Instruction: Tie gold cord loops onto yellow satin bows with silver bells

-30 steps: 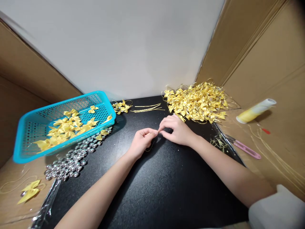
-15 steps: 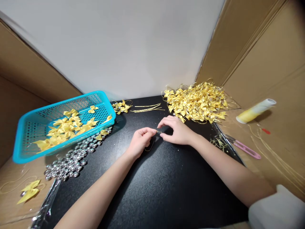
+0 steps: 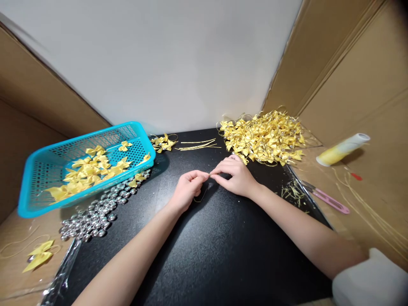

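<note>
Over the middle of the black table top (image 3: 204,246), my left hand (image 3: 188,189) pinches a thin gold cord (image 3: 200,199), part of which loops down below the fingers. My right hand (image 3: 236,176) meets it from the right, thumb and forefinger closed on the short cord end at the left fingertips. Most of the cord is hidden by the fingers. Beyond the hands lie several cut gold cords (image 3: 197,145). A large heap of yellow ribbon bows (image 3: 264,136) with cord loops and silver bells sits behind my right hand.
At left stands a turquoise basket (image 3: 24,187) holding yellow bows, with silver bells (image 3: 86,223) heaped along its near side. A small bow group (image 3: 164,142) is beside it. On the right are cord scraps (image 3: 293,191), pink-handled scissors (image 3: 331,201), a yellow-white tube (image 3: 342,149) and long cords (image 3: 379,212).
My right thumb and forefinger have moved left and closed on the cord end; they stood apart before. My left hand keeps its pinch in the same place.
</note>
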`<state>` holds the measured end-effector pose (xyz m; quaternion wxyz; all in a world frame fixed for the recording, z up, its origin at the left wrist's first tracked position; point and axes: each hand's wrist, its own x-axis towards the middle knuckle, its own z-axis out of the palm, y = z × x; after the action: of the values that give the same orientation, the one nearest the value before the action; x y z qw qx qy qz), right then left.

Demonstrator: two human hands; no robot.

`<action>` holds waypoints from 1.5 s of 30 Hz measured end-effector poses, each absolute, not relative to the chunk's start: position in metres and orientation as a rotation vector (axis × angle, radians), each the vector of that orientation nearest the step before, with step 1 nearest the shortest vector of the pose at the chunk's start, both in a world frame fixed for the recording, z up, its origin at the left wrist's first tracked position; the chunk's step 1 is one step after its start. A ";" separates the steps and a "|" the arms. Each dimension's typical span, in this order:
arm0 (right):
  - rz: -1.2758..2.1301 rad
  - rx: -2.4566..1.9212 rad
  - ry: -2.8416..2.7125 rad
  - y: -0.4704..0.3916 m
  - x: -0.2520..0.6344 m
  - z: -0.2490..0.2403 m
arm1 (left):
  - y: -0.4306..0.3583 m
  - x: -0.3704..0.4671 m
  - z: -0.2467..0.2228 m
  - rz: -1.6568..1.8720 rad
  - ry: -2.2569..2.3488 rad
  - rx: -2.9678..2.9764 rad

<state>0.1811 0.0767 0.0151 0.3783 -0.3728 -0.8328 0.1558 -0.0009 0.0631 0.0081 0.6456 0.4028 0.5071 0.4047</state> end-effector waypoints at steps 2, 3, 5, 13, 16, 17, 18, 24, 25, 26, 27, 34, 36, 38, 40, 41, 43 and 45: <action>0.384 -0.931 -2.113 0.077 0.182 0.016 | 0.063 -0.001 0.008 0.921 1.156 0.912; 0.377 -0.922 -2.103 0.077 0.182 0.017 | 0.063 -0.001 0.008 0.922 1.157 0.910; 0.366 -0.918 -2.089 0.077 0.183 0.018 | 0.064 -0.001 0.008 0.926 1.160 0.905; 0.335 -0.911 -2.051 0.080 0.186 0.020 | 0.064 -0.001 0.007 0.930 1.171 0.896; 0.324 -0.896 -2.055 0.081 0.188 0.021 | 0.065 -0.001 0.007 0.932 1.177 0.894; 0.322 -0.897 -2.059 0.081 0.188 0.021 | 0.065 -0.001 0.007 0.932 1.179 0.896; 0.321 -0.899 -2.062 0.082 0.189 0.022 | 0.065 -0.001 0.008 0.932 1.181 0.898; 0.302 -0.891 -2.090 0.084 0.195 0.027 | 0.065 0.000 0.008 0.926 1.189 0.909; 0.298 -0.887 -2.097 0.084 0.196 0.028 | 0.065 0.000 0.008 0.923 1.190 0.912; 0.295 -0.881 -2.105 0.085 0.196 0.029 | 0.065 0.000 0.008 0.921 1.191 0.916; 0.293 -0.876 -2.111 0.085 0.197 0.029 | 0.065 0.000 0.008 0.918 1.192 0.919; 0.315 -0.890 -2.189 0.089 0.204 0.034 | 0.064 -0.001 0.007 0.890 1.195 0.964; 0.330 -0.905 -2.258 0.090 0.207 0.038 | 0.065 -0.001 0.006 0.881 1.196 0.986; 0.355 -0.926 -2.325 0.091 0.211 0.043 | 0.065 -0.001 0.005 0.870 1.195 1.008; 0.375 -0.954 -2.366 0.091 0.215 0.049 | 0.066 -0.001 0.004 0.861 1.194 1.030; 0.384 -0.971 -2.376 0.091 0.216 0.051 | 0.066 0.000 0.004 0.857 1.194 1.040; 0.400 -1.006 -2.385 0.090 0.220 0.057 | 0.065 -0.001 0.004 0.851 1.193 1.056; 0.424 -1.040 -2.399 0.088 0.222 0.063 | 0.065 -0.003 0.007 0.830 1.176 1.094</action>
<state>0.2221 0.0881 0.0634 0.2438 -0.3809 -0.8783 0.1550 -0.0031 0.0647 0.0068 0.6185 0.4753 0.5112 0.3609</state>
